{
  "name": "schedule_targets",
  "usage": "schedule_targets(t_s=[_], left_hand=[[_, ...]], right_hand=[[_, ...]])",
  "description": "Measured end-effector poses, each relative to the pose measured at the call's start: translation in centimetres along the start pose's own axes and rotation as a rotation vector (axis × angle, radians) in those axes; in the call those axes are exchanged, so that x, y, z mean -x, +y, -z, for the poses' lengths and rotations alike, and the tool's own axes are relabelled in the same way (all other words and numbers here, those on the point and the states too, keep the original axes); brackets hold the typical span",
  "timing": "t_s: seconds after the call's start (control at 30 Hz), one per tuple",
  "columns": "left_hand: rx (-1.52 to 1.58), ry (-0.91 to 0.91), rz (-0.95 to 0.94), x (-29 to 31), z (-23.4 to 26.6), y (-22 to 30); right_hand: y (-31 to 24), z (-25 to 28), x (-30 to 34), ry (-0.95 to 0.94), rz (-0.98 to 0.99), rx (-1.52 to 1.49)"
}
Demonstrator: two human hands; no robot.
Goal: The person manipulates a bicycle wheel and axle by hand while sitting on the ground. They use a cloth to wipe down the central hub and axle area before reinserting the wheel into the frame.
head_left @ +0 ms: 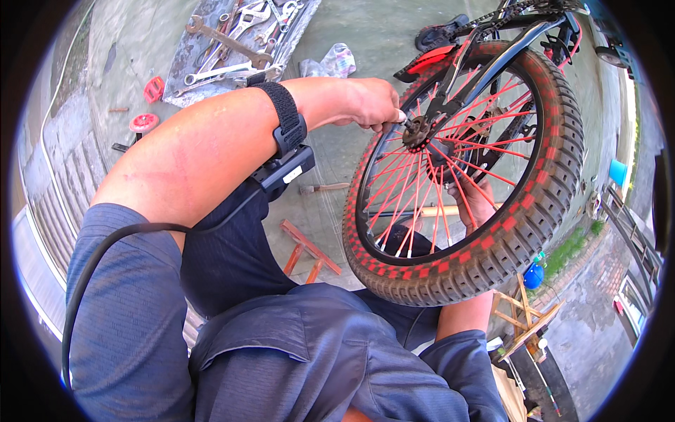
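Observation:
A bicycle wheel [520, 243] with a knobbly black tyre, red checks on its sidewall and red spokes stands tilted in front of me, between the dark fork legs [485, 74]. My left hand [373, 105] reaches across to the near side of the hub [416, 133]. Its thumb and fingers are pinched on the dark axle end there. Behind the spokes, my right hand [474, 200] comes up on the wheel's far side. Those fingers are curled near the hub, and the spokes partly cover what they grip.
A metal tray [295, 46] of spanners lies at the upper left, with a crumpled plastic bag [337, 62] beside it. A hammer [325, 188] and a small orange stand [309, 253] are on the floor. A wooden stool [524, 316] stands at the right.

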State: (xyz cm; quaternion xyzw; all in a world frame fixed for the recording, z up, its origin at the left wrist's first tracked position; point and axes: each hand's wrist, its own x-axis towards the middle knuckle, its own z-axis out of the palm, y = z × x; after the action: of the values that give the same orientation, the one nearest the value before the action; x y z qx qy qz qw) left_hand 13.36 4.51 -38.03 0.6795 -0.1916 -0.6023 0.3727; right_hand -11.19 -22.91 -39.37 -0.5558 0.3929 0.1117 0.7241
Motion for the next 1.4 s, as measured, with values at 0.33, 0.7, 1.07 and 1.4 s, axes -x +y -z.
schedule_targets(t_s=[0.33, 0.7, 1.07, 1.4], left_hand=[[-0.085, -0.060, -0.066, -0.5, 1.1, 0.0], [-0.078, -0.225, -0.224, -1.3, 2.7, -0.8], [-0.315, -0.094, -0.467, -1.9, 1.9, -1.2], [-0.293, -0.041, -0.523, -1.5, 1.7, -1.5]], right_hand=[[-1.3, -2.3, 1.1, 0.142, -0.036, -0.115], [-0.5, -1.5, 3.6, 0.332, -0.010, 0.040], [-0.9, -2.2, 4.3, 0.332, -0.050, 0.070], [-0.8, -2.5, 4.2, 0.319, -0.060, 0.070]])
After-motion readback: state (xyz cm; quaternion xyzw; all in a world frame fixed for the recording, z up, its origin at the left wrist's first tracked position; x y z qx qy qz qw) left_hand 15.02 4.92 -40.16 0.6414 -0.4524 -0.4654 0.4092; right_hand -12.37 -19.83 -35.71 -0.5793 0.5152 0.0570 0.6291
